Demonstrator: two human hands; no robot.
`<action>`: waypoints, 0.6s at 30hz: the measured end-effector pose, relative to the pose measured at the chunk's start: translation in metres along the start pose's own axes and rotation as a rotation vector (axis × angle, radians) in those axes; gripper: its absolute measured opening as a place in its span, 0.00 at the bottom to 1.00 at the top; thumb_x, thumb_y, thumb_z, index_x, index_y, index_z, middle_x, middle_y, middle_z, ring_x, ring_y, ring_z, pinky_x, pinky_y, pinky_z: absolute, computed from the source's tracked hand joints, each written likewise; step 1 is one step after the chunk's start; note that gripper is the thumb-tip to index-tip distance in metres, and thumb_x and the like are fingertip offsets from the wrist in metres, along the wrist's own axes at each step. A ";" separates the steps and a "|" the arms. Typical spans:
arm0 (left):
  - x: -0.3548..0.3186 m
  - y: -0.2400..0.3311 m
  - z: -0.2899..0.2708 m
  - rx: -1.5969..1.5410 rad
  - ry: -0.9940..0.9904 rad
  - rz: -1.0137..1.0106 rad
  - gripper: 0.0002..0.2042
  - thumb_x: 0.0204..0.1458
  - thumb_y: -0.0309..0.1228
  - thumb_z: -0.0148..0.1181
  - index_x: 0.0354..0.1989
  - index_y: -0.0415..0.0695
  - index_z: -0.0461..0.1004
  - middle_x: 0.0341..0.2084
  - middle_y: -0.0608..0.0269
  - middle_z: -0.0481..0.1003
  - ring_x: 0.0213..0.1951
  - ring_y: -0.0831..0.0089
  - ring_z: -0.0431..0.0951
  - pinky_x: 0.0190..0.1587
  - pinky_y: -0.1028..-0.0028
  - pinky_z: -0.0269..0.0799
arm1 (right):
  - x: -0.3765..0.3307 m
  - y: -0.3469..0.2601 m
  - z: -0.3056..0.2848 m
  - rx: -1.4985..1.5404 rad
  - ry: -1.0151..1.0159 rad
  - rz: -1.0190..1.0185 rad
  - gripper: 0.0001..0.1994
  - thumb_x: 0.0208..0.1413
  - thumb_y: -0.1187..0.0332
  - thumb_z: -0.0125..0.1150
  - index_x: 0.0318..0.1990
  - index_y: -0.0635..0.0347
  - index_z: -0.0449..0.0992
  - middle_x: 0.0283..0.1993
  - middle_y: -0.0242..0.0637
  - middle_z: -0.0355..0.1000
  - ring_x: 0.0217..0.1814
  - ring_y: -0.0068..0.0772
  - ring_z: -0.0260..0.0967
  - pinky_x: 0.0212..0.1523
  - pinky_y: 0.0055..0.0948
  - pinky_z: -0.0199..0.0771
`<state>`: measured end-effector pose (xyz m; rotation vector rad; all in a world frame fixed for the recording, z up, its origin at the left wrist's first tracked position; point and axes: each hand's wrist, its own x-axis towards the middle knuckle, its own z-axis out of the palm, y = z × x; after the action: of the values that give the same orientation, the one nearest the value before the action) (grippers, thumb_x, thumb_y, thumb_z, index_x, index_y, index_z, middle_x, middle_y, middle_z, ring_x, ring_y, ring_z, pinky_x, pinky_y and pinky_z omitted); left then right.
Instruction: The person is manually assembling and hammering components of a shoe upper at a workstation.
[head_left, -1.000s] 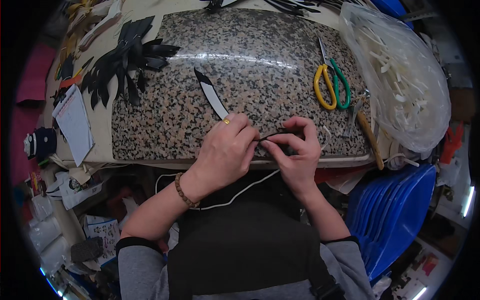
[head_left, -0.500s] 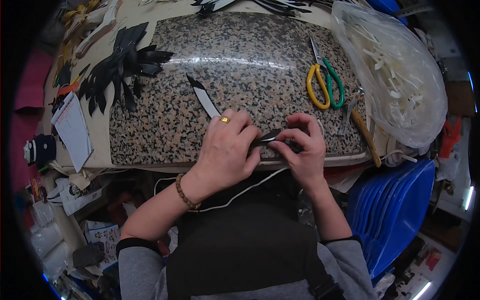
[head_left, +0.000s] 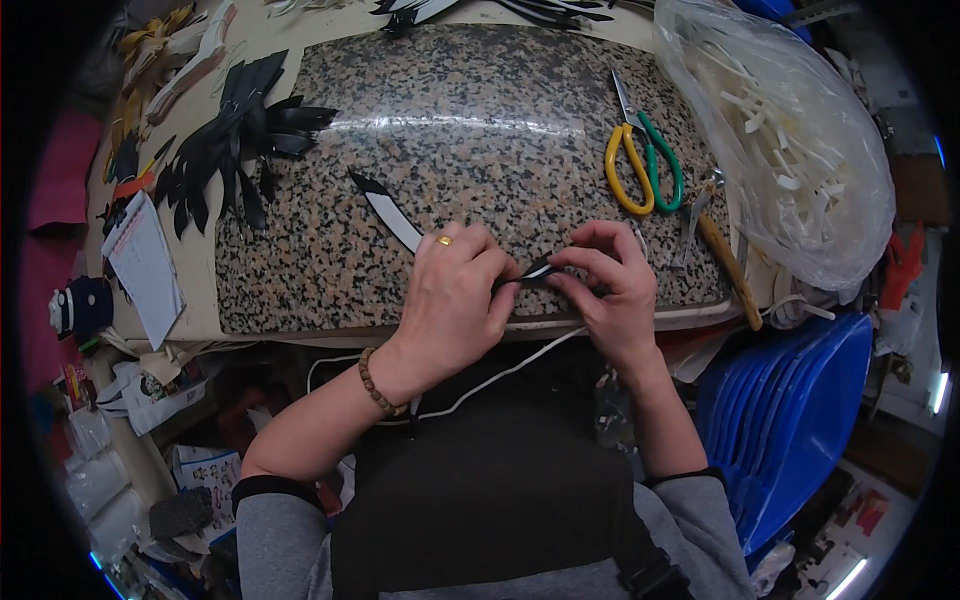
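A long black and white strip (head_left: pixel 388 208) lies on the speckled granite slab (head_left: pixel 500 130) and runs under my left hand (head_left: pixel 455 295). Both hands pinch its near end at the slab's front edge. My left hand, with a gold ring and a bead bracelet, covers the strip's middle. My right hand (head_left: pixel 610 290) holds the folded end (head_left: pixel 537 270) between thumb and fingers, touching my left fingertips.
Yellow and green scissors (head_left: pixel 640 160) lie at the slab's right. Beside them sits a wooden-handled tool (head_left: pixel 725 265) and a clear bag of white strips (head_left: pixel 790 140). A pile of black pieces (head_left: pixel 235 140) is at the left, a notepad (head_left: pixel 145 265) further left, blue stacked chairs (head_left: pixel 800 420) at lower right.
The view has shifted a little. My hands stay at the slab's front edge, working the strip's end; the right fingers have moved closer onto the fold.
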<state>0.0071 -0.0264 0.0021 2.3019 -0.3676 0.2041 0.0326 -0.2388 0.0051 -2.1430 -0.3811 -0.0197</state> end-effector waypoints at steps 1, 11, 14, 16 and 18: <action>0.000 -0.001 0.000 0.001 -0.002 0.001 0.07 0.45 0.24 0.72 0.32 0.44 0.80 0.31 0.62 0.72 0.41 0.59 0.74 0.46 0.60 0.67 | 0.001 0.001 -0.001 -0.020 -0.020 -0.005 0.12 0.46 0.79 0.78 0.39 0.56 0.86 0.50 0.33 0.72 0.44 0.27 0.75 0.36 0.24 0.76; 0.009 0.006 0.006 0.017 -0.062 -0.028 0.08 0.47 0.26 0.73 0.35 0.44 0.80 0.36 0.62 0.73 0.45 0.59 0.74 0.46 0.60 0.64 | 0.003 0.006 -0.005 -0.051 -0.045 -0.008 0.10 0.46 0.77 0.79 0.37 0.57 0.87 0.48 0.33 0.71 0.39 0.24 0.74 0.33 0.25 0.74; 0.008 0.006 0.010 0.005 -0.058 -0.038 0.08 0.47 0.25 0.72 0.35 0.44 0.80 0.36 0.61 0.73 0.45 0.58 0.74 0.47 0.59 0.64 | 0.003 0.001 -0.006 -0.024 -0.047 0.057 0.09 0.46 0.77 0.79 0.36 0.59 0.86 0.48 0.34 0.71 0.38 0.26 0.75 0.33 0.27 0.76; 0.008 0.007 0.011 0.002 -0.048 -0.036 0.08 0.48 0.25 0.72 0.34 0.44 0.80 0.35 0.61 0.73 0.45 0.58 0.74 0.48 0.59 0.65 | 0.004 0.002 -0.006 -0.017 -0.035 0.057 0.10 0.44 0.77 0.80 0.35 0.60 0.87 0.48 0.32 0.72 0.34 0.20 0.72 0.32 0.22 0.72; 0.008 0.009 0.012 0.003 -0.033 -0.032 0.07 0.48 0.25 0.72 0.34 0.44 0.80 0.35 0.62 0.73 0.44 0.58 0.74 0.48 0.58 0.65 | 0.003 0.004 -0.006 -0.006 -0.035 0.083 0.10 0.44 0.77 0.80 0.35 0.61 0.86 0.48 0.33 0.73 0.35 0.20 0.72 0.32 0.22 0.72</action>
<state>0.0125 -0.0428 0.0019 2.3151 -0.3473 0.1503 0.0376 -0.2452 0.0059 -2.1662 -0.3132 0.0643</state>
